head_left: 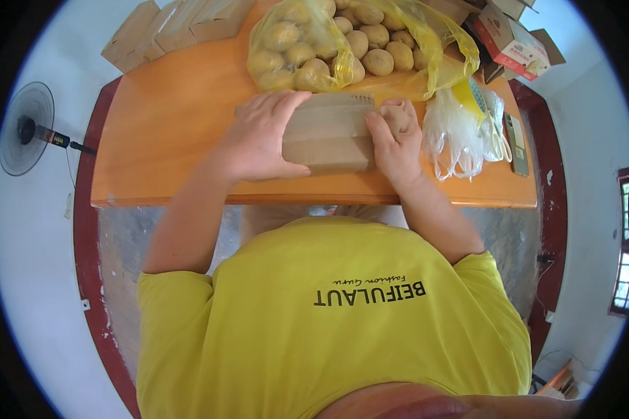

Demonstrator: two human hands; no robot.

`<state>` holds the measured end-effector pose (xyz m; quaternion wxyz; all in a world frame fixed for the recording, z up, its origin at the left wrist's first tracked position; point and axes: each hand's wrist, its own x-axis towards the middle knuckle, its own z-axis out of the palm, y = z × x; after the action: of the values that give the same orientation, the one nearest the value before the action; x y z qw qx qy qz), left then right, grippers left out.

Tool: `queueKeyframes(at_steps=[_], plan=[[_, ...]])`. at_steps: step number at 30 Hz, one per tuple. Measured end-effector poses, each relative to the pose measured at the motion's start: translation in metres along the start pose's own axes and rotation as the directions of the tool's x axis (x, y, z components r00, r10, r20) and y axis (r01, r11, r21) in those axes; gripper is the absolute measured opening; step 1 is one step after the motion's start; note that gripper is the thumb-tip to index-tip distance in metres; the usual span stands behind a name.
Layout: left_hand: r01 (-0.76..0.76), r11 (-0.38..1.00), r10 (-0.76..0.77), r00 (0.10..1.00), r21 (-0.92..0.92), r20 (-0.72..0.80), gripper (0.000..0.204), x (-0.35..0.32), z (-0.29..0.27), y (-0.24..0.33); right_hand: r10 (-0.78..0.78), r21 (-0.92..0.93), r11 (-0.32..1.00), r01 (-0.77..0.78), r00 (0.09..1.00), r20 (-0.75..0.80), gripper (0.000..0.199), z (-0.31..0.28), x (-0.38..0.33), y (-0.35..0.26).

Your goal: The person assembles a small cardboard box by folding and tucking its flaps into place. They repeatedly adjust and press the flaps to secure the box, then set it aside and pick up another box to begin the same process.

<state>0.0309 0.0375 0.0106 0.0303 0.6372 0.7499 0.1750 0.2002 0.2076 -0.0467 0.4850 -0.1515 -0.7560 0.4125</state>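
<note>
Both hands work at the brown cardboard box (330, 136), which lies between them, above the near part of the desk (168, 143). The left hand (257, 140) grasps the left end of this box: its fingers are along the far edge and its thumb is along the near edge. The right hand (397, 136) has its fingers curled at the other end, with the thumb pressed against it, so it seems to pinch the box there. Whether it pinches a loose flap, I cannot tell.

In my judgement, the step in hand is forming or folding the box, especially at the end near the right hand. The next move probably calls for the left hand to keep the body steady, while the right thumb presses that end into place without crushing the walls.

Beyond both hands, potatoes (377, 61) lie in a yellow plastic bag (437, 72). Farther out from the left hand stand similar boxes (178, 31); just beside the right hand are white plastic bags (456, 133).
</note>
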Motion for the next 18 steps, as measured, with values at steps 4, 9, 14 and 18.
queueKeyframes(at_steps=[4, 9, 14, 18], plan=[[0.024, 1.000, -0.024, 0.999, -0.003, 0.034, 0.103, 0.000, -0.002, 0.004, 0.030, 0.060, 0.998, -0.032, 0.999, 0.021, 0.011, -0.002, -0.005, 0.005], [-0.005, 1.000, 0.006, 0.999, -0.013, 0.036, 0.106, 0.002, -0.002, 0.003, 0.043, 0.113, 0.992, -0.047, 0.998, 0.037, 0.011, -0.005, -0.006, 0.012], [0.004, 0.993, -0.020, 0.991, 0.120, 0.135, 0.108, 0.011, -0.012, 0.020, 0.063, 0.122, 0.990, -0.069, 0.996, 0.058, 0.008, -0.009, -0.006, 0.015], [0.050, 0.984, -0.088, 0.971, 0.173, 0.222, 0.109, 0.028, -0.012, 0.039, 0.041, 0.136, 0.989, -0.049, 0.997, 0.059, 0.007, -0.009, -0.005, 0.018]])
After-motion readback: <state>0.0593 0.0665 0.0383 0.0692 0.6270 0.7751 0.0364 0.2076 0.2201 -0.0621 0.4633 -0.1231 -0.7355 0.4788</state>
